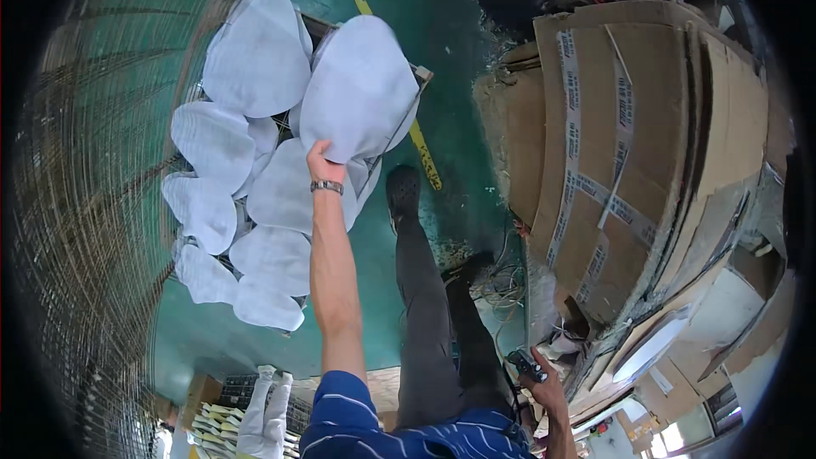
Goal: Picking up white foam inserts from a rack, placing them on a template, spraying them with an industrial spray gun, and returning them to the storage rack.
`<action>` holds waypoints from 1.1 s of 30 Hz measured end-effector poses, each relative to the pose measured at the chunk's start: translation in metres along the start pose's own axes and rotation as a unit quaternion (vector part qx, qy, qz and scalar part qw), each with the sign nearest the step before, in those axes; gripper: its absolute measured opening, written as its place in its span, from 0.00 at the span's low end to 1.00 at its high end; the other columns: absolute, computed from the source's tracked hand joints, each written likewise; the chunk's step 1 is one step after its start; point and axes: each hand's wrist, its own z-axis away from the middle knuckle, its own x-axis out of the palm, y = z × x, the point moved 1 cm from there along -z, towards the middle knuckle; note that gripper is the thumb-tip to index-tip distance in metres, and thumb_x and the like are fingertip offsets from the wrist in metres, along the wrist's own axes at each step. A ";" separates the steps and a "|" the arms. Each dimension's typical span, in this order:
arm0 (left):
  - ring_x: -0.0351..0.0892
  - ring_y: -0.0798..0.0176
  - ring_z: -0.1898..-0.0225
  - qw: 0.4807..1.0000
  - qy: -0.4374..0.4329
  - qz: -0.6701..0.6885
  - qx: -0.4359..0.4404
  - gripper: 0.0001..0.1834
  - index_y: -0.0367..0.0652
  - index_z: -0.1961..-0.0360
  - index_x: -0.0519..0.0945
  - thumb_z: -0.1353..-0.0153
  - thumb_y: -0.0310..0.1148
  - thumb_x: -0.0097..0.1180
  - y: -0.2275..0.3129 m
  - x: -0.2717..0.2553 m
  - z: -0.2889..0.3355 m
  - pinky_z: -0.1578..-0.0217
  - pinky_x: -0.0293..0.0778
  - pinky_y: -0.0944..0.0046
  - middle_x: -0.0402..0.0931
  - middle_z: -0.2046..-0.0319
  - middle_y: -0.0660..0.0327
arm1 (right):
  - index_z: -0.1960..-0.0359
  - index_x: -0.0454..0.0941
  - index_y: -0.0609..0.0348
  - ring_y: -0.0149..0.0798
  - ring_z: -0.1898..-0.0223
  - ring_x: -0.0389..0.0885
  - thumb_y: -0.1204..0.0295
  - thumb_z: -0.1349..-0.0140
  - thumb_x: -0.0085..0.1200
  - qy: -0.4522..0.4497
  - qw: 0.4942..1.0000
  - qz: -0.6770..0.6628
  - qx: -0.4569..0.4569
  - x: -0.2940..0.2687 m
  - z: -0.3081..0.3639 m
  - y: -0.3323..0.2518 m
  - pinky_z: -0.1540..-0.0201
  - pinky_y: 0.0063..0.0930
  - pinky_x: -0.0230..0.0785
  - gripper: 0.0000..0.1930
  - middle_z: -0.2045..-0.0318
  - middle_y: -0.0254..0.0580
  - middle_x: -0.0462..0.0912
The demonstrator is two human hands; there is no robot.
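Observation:
My left hand (327, 163), with a dark band on its wrist, is closed on the near edge of a large white rounded sheet (357, 85). That sheet lies at the top right of a group of similar white sheets. Smaller rounded white pieces (217, 140) overlap in layers toward me and to the left. They rest on a dark frame or grid, mostly covered. Low on the right, my right hand (544, 381) is closed around a small black device (527, 365) with buttons. Its fingers are partly hidden.
Tall wire mesh (102, 178) curves along the left. Flattened cardboard (603, 136) is stacked at the right. Yellow tape (422, 153) marks the green floor (459, 76). Loose wires (501, 289) lie beside my leg. White rolled pieces (265, 416) stand at the lower left.

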 end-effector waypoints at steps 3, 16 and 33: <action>0.77 0.43 0.43 0.974 0.176 -0.080 0.120 0.29 0.29 0.40 0.70 0.33 0.41 0.61 -0.010 -0.041 -0.043 0.42 0.74 0.36 0.74 0.41 0.49 | 0.28 0.67 0.58 0.38 0.55 0.84 0.71 0.44 0.64 0.016 0.999 0.013 -0.042 0.008 -0.007 -0.006 0.47 0.31 0.73 0.39 0.55 0.51 0.87; 0.66 0.40 0.35 0.577 0.265 -0.600 0.487 0.34 0.38 0.37 0.71 0.48 0.28 0.63 0.056 0.048 0.185 0.32 0.60 0.45 0.71 0.40 0.45 | 0.29 0.66 0.64 0.39 0.58 0.82 0.75 0.48 0.62 -0.063 0.995 -0.056 -0.058 -0.013 0.018 0.001 0.56 0.31 0.76 0.40 0.54 0.50 0.84; 0.60 0.39 0.31 0.210 0.380 -0.677 0.594 0.16 0.40 0.57 0.78 0.50 0.25 0.59 0.297 0.186 0.402 0.33 0.56 0.32 0.65 0.36 0.47 | 0.31 0.69 0.65 0.50 0.53 0.84 0.79 0.52 0.61 0.023 0.975 0.099 -0.198 -0.041 0.020 0.053 0.51 0.39 0.74 0.40 0.46 0.61 0.82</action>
